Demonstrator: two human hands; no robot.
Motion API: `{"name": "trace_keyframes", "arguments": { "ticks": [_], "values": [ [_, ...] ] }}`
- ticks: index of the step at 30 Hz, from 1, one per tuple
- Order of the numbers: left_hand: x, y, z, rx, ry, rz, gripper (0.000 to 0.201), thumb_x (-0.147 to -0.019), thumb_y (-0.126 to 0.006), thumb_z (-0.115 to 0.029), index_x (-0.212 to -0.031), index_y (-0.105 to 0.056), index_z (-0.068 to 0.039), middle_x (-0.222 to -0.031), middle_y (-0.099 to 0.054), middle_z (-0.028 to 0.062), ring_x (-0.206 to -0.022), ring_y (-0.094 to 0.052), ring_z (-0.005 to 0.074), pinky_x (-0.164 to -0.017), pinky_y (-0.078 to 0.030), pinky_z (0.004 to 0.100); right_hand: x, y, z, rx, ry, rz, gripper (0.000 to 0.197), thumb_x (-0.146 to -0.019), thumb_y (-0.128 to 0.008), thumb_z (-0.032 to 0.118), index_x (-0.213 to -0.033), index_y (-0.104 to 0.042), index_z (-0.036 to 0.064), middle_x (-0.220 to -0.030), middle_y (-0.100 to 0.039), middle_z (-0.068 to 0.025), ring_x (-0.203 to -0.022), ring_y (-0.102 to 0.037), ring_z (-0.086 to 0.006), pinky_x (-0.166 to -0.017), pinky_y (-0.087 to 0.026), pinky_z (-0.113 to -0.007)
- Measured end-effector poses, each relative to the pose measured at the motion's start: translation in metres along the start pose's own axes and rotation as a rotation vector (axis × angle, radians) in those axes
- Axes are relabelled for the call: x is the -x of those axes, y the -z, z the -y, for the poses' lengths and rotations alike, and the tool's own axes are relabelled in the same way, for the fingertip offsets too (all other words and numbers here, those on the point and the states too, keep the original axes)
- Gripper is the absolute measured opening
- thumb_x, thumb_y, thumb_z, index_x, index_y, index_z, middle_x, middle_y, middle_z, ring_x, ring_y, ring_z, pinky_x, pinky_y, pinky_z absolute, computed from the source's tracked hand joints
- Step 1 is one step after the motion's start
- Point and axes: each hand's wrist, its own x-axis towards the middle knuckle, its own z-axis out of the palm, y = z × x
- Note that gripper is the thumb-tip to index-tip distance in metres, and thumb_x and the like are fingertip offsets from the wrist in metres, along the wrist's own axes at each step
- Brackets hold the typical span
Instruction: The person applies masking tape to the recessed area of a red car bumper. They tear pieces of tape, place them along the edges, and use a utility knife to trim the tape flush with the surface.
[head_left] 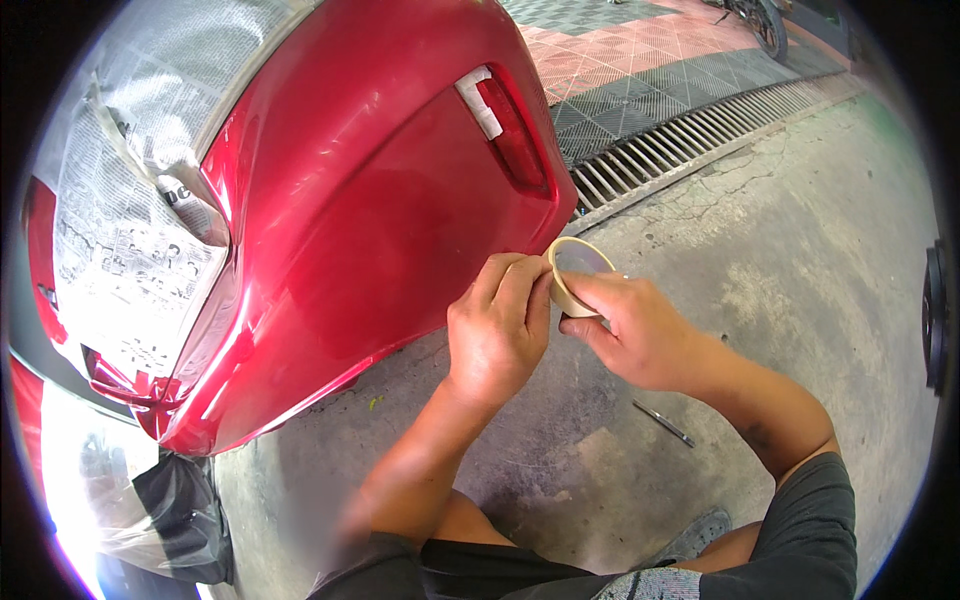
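A cream roll of masking tape [563, 300] is held up just off the lower right corner of a glossy red car bumper [360, 220]. My right hand [640, 325] grips the roll, with its fingers reaching into the ring and the thumb below. My left hand [497, 330] is closed, its fingertips pinched together at the roll's left edge. Whether a loose end of tape lies between them is hidden. In the bumper's recess sits a red reflector [515, 135], its upper left part covered by pale strips of tape [480, 103].
Newspaper sheets [140, 240] cover the car's panel at left. Black plastic sheeting [185, 515] hangs below it. A thin pen-like stick [663, 423] lies on the concrete floor [800, 250]. A metal drain grate [680, 145] crosses behind, before floor tiles and a wheel [762, 28].
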Motion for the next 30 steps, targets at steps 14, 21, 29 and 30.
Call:
{"name": "trace_keyframes", "arguments": {
  "ticks": [14, 21, 29, 30],
  "values": [
    [-0.005, 0.005, 0.007, 0.373, 0.275, 0.175, 0.018, -0.104, -0.077, -0.007, -0.120, -0.076, 0.002, -0.114, -0.075, 0.0116, -0.104, -0.070, 0.0189, -0.092, -0.056, 0.0348, -0.002, 0.012, -0.009, -0.036, -0.054, 0.029, 0.021, -0.100, -0.077, 0.010, -0.116, -0.067, -0.0002, -0.093, -0.070, -0.0265, -0.085, -0.069, -0.0499, -0.073, -0.053, -0.051],
    [0.002, 0.000, 0.007, 0.504, 0.420, 0.172, 0.030, -0.100, -0.083, -0.004, -0.129, -0.076, 0.004, -0.126, -0.075, 0.0130, -0.118, -0.072, 0.0188, -0.107, -0.058, 0.0357, -0.002, 0.006, -0.007, 0.012, -0.059, -0.009, 0.019, -0.099, -0.076, 0.009, -0.112, -0.066, 0.0008, -0.095, -0.072, -0.0258, -0.089, -0.071, -0.0498, -0.073, -0.054, -0.052],
    [0.003, 0.004, 0.016, 0.479, 0.369, 0.285, 0.032, -0.098, -0.086, -0.003, -0.127, -0.073, 0.004, -0.138, -0.066, 0.0133, -0.127, -0.068, 0.0215, -0.115, -0.055, 0.0389, 0.002, -0.003, -0.005, -0.066, -0.139, -0.031, 0.016, -0.102, -0.074, 0.008, -0.116, -0.068, 0.0012, -0.087, -0.069, -0.0194, -0.072, -0.066, -0.0327, -0.070, -0.052, -0.041],
    [0.006, 0.004, 0.020, 0.462, 0.365, 0.307, 0.031, -0.098, -0.086, -0.003, -0.125, -0.074, 0.004, -0.137, -0.067, 0.0129, -0.128, -0.067, 0.0210, -0.115, -0.055, 0.0386, 0.002, -0.003, -0.005, -0.069, -0.147, -0.022, 0.016, -0.101, -0.074, 0.008, -0.115, -0.068, 0.0011, -0.088, -0.070, -0.0214, -0.076, -0.068, -0.0382, -0.070, -0.052, -0.044]
  ]
}}
